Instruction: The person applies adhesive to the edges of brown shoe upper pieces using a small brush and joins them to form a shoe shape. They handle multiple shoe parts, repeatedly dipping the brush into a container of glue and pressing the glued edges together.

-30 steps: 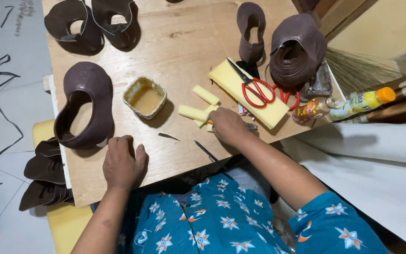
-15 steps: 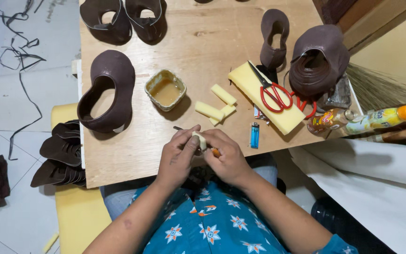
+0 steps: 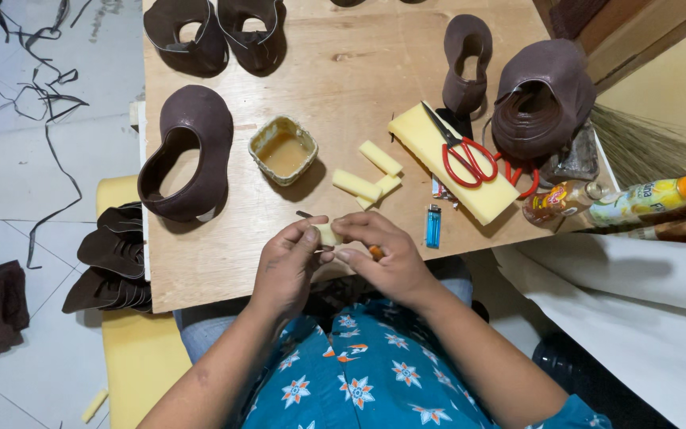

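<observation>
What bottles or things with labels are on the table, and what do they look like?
Yellow plastic bottle with orange cap: lying on its side at the table's right edge, with a colourful label.
Small clear bottle of brownish liquid: lying just left of it, with a label.
Small blue lighter: on the wood beside the yellow foam block.

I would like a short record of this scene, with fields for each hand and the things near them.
left hand: holds a small yellow foam piece at its fingertips
right hand: touches the same piece; an orange-tipped tool shows under its fingers
near: foam strips, blue lighter, glue tub
further: red scissors on a foam block
surface: wooden table
</observation>
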